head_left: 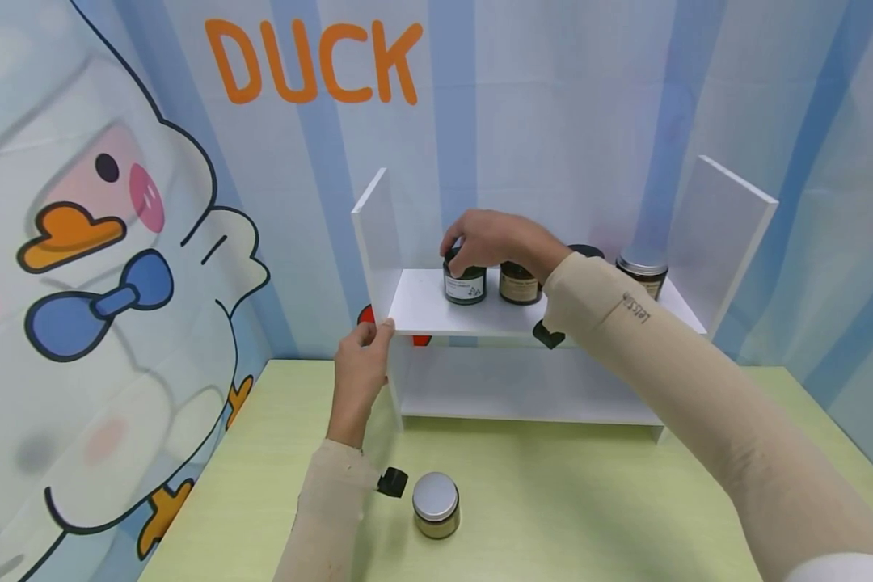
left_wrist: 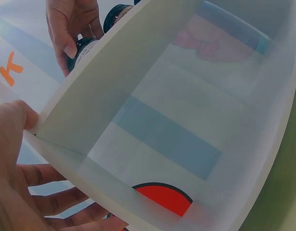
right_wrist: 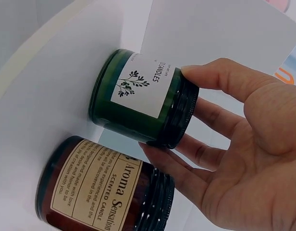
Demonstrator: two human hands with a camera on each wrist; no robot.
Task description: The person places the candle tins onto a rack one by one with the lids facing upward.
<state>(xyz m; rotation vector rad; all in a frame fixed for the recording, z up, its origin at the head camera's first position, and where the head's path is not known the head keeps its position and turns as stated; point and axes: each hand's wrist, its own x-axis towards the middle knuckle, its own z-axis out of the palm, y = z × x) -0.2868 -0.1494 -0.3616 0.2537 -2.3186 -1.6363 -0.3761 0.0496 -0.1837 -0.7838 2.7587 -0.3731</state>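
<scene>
A green candle jar [head_left: 465, 283] is gripped at its black lid by the right hand [head_left: 496, 239], the thumb and fingers [right_wrist: 186, 149] being curled round the lid from above while the jar stands on the upper board of the white shelf unit [head_left: 436, 315]. The right forearm is stretched forward and slightly leftward over the shelf unit, its beige sleeve [head_left: 669, 380] covering it to the wrist. Just right of the green jar on the same board an amber "Aroma Sensation" candle jar [head_left: 520, 284] is seen, nearly touching it. Further right on that board a silver-lidded jar [head_left: 642, 272] is placed. The front left corner of the shelf unit is held by the left hand [head_left: 362, 362], the thumb [left_wrist: 16, 115] being pressed on the board's edge and the fingers curled beneath. In front of the shelf unit, on the green table [head_left: 575, 501], another silver-lidded jar [head_left: 436, 505] stands near the left forearm.
</scene>
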